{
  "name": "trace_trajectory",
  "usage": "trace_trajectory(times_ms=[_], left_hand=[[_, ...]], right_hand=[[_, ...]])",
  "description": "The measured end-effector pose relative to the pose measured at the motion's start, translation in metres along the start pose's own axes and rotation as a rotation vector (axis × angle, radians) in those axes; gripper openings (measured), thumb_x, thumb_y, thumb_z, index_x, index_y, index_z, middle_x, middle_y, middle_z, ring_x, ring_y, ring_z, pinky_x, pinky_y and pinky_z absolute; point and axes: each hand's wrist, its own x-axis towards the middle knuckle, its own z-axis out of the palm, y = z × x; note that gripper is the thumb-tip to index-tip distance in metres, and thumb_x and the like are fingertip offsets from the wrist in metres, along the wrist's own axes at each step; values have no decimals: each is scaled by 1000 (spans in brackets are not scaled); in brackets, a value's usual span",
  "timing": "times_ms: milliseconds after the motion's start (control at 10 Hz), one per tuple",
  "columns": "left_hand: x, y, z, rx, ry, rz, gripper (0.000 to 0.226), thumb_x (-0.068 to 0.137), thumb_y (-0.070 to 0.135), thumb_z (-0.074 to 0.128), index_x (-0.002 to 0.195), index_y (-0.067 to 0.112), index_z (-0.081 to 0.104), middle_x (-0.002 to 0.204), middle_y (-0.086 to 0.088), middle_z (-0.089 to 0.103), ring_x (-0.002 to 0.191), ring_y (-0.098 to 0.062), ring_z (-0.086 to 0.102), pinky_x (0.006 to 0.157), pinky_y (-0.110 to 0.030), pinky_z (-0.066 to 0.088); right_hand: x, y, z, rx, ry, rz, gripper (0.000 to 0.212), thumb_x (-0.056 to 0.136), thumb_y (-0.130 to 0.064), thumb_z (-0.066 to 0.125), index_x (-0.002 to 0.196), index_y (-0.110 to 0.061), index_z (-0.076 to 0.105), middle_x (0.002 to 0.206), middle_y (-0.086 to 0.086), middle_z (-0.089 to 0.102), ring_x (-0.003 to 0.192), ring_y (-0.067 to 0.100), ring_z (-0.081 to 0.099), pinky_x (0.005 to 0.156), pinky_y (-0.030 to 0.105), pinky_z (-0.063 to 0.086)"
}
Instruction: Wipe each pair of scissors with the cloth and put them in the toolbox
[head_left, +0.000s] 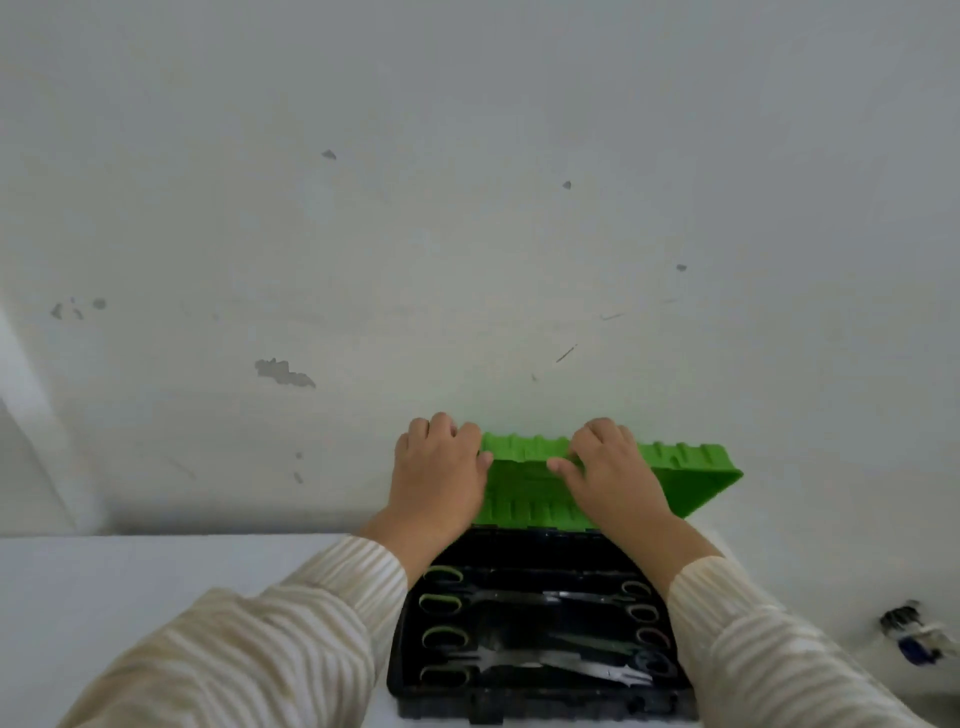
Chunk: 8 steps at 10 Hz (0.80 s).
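A black toolbox (402, 660) stands on the white table at the bottom centre, its green lid (691, 475) raised and tilted towards me. Several pairs of scissors (519, 597) with green and black handles lie side by side inside the box. My left hand (436, 473) grips the lid's top edge near its left corner. Close to the middle of that same edge, my right hand (608, 467) holds on too. No cloth is in view.
The white table (156, 577) meets a white wall (467, 234) with chipped paint just behind the toolbox. A small dark and blue object (911, 631) lies at the table's right edge. Striped sleeves cover both forearms.
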Motion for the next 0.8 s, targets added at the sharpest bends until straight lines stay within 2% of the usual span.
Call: trace_trajectory(times_ms=[100, 200, 300, 400, 500, 600, 700, 800], left_hand=[[-47, 3, 4, -68, 12, 14, 22, 82, 33, 52, 85, 13, 58, 113, -13, 62, 107, -36, 56, 88, -47, 47], [-98, 5, 14, -104, 3, 47, 20, 77, 32, 59, 86, 17, 50, 108, -5, 63, 104, -30, 56, 88, -44, 46], [-147, 11, 34, -96, -118, -3, 49, 64, 27, 77, 102, 21, 47, 110, -1, 62, 104, -23, 53, 90, -41, 41], [-183, 20, 50, 2, -394, -61, 68, 81, 26, 64, 140, 19, 31, 150, -7, 33, 141, -29, 29, 109, -53, 28], [-191, 21, 50, 0, -546, -117, 71, 91, 24, 49, 151, 20, 10, 161, -2, 0, 149, -26, -5, 117, -52, 10], [-183, 23, 39, -34, -611, -128, 68, 92, 26, 49, 150, 19, 13, 161, -4, 1, 148, -27, -4, 116, -52, 11], [-171, 23, 27, -78, -667, -145, 65, 92, 33, 49, 149, 19, 19, 160, -6, 10, 148, -27, 5, 118, -50, 11], [-145, 27, 3, -131, -614, -135, 65, 92, 32, 49, 148, 17, 21, 158, -8, 19, 146, -25, 13, 119, -44, 13]], right_hand=[[-45, 2, 1, 87, 20, -31, 33, 78, -41, 65, 83, -10, 57, 121, 13, 53, 114, 30, 46, 97, 40, 39], [-92, 2, 17, 135, -35, -19, 52, 75, -50, 65, 108, -12, 52, 128, 9, 51, 121, 28, 44, 102, 41, 35], [-136, -2, 49, 35, -203, -24, 71, 79, -54, 56, 135, -17, 34, 142, 4, 39, 133, 22, 31, 114, 39, 20], [-168, -9, 80, -84, -386, 2, 72, 89, -43, 48, 144, -19, 8, 155, 2, 11, 142, 21, 4, 116, 39, 0], [-172, -14, 87, -102, -385, 48, 70, 92, -35, 47, 145, -17, 5, 156, 5, 5, 142, 24, -1, 116, 42, 0], [-166, -17, 81, -90, -446, 79, 69, 90, -32, 50, 144, -17, 10, 155, 6, 10, 142, 25, 4, 116, 43, 6], [-155, -25, 67, -8, -507, 125, 66, 88, -33, 53, 142, -15, 19, 151, 7, 21, 139, 25, 16, 116, 42, 16], [-135, -30, 32, 227, -366, 225, 58, 86, -31, 55, 137, -14, 32, 142, 6, 39, 127, 23, 38, 108, 38, 33]])
